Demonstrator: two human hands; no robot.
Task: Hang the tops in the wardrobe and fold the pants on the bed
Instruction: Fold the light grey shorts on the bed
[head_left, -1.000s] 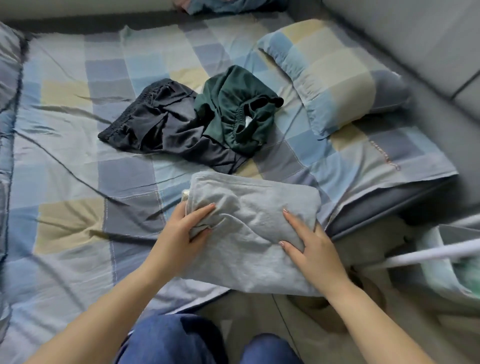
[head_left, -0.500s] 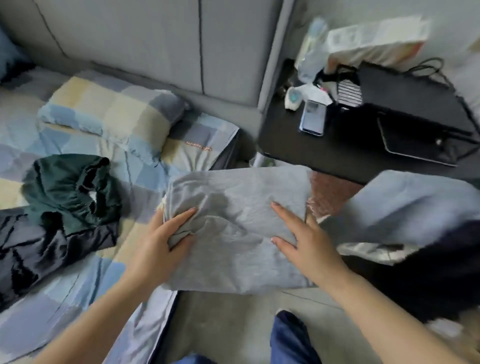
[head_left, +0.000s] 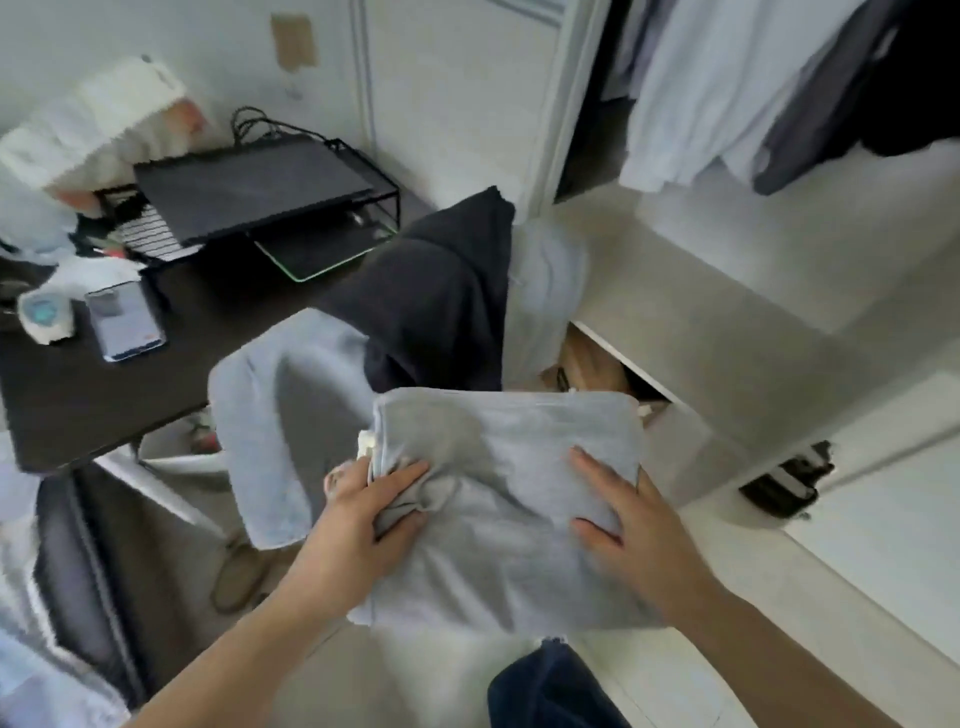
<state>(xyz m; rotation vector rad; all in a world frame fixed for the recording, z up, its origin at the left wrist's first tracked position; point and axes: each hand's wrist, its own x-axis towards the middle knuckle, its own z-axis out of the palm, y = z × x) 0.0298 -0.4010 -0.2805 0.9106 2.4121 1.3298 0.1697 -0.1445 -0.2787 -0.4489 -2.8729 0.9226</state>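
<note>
Both hands, left hand (head_left: 363, 512) and right hand (head_left: 631, 525), are gripping the folded grey pants (head_left: 498, 499); keeping them level, probably shelf-bound, is preserving the fold.

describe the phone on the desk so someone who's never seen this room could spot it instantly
Start at the dark brown desk on the left, in front of the black wire monitor stand. Near its left end lies a flat rectangular smartphone with a lit bluish screen, face up. Its neighbour, a small rounded white device with a teal face, is bulkier; only the phone is a thin glowing slab.
</note>
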